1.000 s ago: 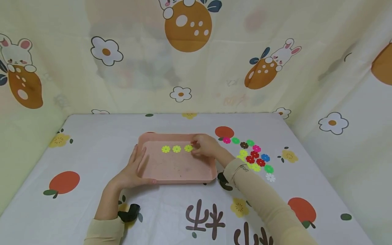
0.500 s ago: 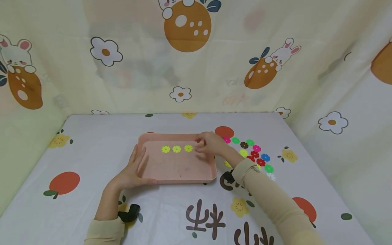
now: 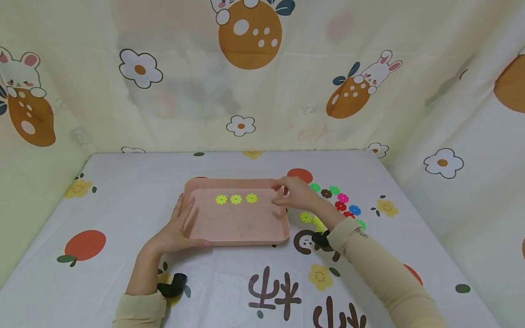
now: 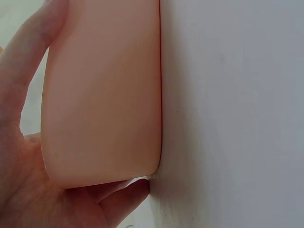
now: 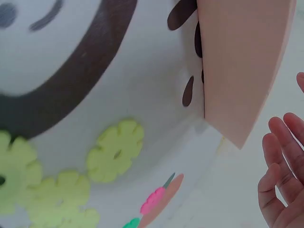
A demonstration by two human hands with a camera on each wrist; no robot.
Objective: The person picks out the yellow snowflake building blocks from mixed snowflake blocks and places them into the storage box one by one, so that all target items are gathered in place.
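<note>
While the left hand (image 3: 175, 233), fingers spread, braced the tray (image 3: 234, 221) at its left end, seemingly for steadiness, the right hand (image 3: 298, 193), parted and unladen, hovered right of three yellow flowers (image 3: 235, 199) rowed inside.

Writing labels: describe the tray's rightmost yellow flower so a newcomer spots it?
On the table, find the pink tray. Inside, toward its far side, three yellow flowers form a row. The rightmost flower lies nearest the right hand.
</note>
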